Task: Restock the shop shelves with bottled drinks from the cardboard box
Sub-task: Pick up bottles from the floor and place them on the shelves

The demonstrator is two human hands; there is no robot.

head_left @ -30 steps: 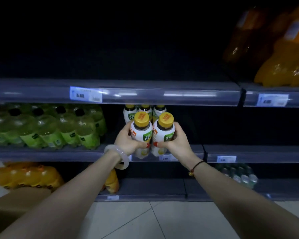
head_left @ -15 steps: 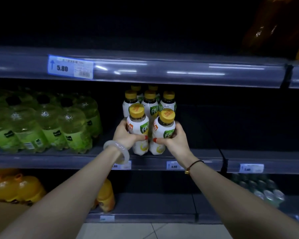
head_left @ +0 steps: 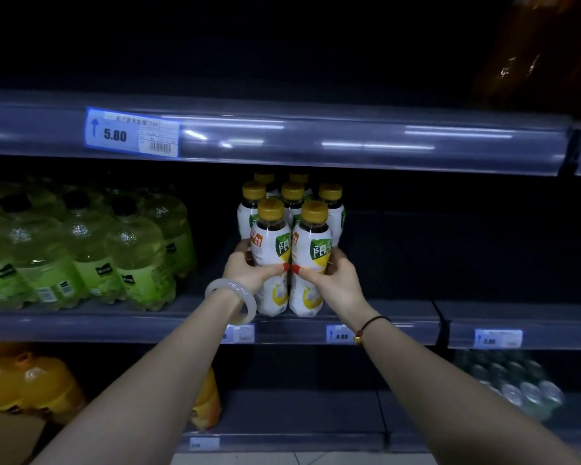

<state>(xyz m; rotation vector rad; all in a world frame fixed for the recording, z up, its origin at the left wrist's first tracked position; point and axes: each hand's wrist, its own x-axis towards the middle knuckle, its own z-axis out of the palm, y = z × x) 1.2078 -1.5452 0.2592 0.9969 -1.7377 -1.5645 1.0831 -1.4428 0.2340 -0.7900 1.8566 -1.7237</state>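
Two white bottles with yellow caps stand side by side at the front of the middle shelf. My left hand grips the left bottle around its middle. My right hand grips the right bottle the same way. Both bottles rest with their bases on the shelf, touching each other. Several bottles of the same drink stand in rows right behind them. A corner of the cardboard box shows at the bottom left.
Green bottles in shrink wrap fill the middle shelf to the left. Dark open shelf space lies right of the white bottles. Orange drink bottles sit on the bottom shelf at left, cans at right. The upper shelf edge hangs overhead.
Both hands have carried the two bottles forward and down, from in front of the shelf onto its front edge. The view has come closer to the shelf.
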